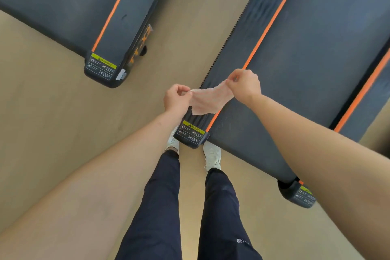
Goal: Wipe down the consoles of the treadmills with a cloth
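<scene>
At the far left, the rear end of a dark grey treadmill deck with a thin orange stripe (63, 6) lies slanted across the tan floor (42, 112), and a yellow-and-black warning sticker (102, 66) sits on its rounded end cap. Nearer the middle, the left hand (176, 99) is raised in front of the body. Its fingers are curled in and its thumb and fingertips pinch the left edge of a thin, pale-pink, textured cloth (209, 99). The cloth is held in the air, pulled out between the two hands, and its loose lower edge sags over the near-left corner of the second treadmill. Below it, dark navy trousers (160, 207) run down to white lace-up shoes (212, 156) standing on the floor, just at that treadmill's end cap, which carries a second warning sticker (193, 133). To the right of the cloth, the right hand (245, 85) is held slightly higher, fingers bent, gripping the cloth's upper right corner between thumb and fingertips. Behind it, the wide dark grey belt of the second treadmill (306, 48) runs up and to the right, bordered by orange stripes. At the lower right is its other black end cap with a small warning label (299, 194).
</scene>
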Motion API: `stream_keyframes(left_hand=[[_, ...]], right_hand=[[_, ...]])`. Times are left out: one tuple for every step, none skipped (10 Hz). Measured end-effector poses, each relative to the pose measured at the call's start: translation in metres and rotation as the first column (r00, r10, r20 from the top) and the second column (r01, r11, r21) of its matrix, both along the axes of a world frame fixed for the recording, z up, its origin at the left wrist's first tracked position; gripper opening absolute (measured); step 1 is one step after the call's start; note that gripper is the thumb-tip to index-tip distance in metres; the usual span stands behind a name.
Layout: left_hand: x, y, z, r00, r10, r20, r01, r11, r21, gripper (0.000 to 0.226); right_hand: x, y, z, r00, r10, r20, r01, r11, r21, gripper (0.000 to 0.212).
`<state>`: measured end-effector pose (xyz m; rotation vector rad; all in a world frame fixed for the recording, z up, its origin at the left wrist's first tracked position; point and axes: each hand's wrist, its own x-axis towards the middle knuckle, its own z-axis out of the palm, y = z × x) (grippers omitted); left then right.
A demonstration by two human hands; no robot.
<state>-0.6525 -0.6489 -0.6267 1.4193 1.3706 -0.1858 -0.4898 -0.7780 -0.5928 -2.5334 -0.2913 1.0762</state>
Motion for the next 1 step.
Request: stream_keyframes(left_hand=[[0.0046,0.0080,-0.0082,0.994,-0.052,-0.097,0.045,0.996,-0.073,0.016]], right_hand=[[-0.0025,-0.0027,-0.0090,0.986,-0.079,-0.147,0.087,0.995,0.045,0.037]])
